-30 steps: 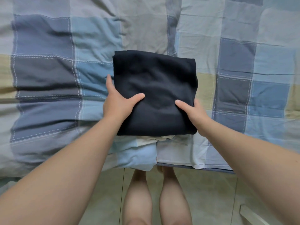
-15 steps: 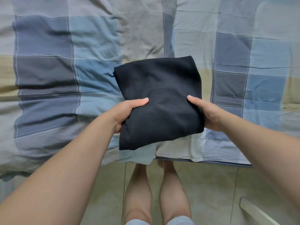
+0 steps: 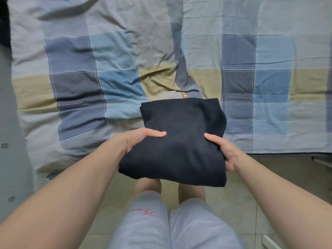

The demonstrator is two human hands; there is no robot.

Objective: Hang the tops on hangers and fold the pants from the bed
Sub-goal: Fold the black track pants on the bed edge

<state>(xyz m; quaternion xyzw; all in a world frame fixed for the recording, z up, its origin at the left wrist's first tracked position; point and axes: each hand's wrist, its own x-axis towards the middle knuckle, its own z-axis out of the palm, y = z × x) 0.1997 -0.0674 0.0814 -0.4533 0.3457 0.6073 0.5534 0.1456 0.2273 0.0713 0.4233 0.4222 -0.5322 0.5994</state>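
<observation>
Here the left grip (image 3: 142, 139) and right grip (image 3: 222, 151) each pinch a side of the folded navy pants (image 3: 179, 141), thumbs on top, over the bed (image 3: 107, 69) edge. The near edge sags below both grips (a slack pinch could unfold it). The brown tag (image 3: 184, 95) beyond them and the pink script on the shorts (image 3: 143, 230) are unreadable.

A rumpled patchwork quilt (image 3: 111, 56) of blue, grey and tan squares, small brown label (image 3: 184, 95) at a fold, above pale floor tiles (image 3: 230, 198); grey shorts (image 3: 143, 221) bear pink lettering.
</observation>
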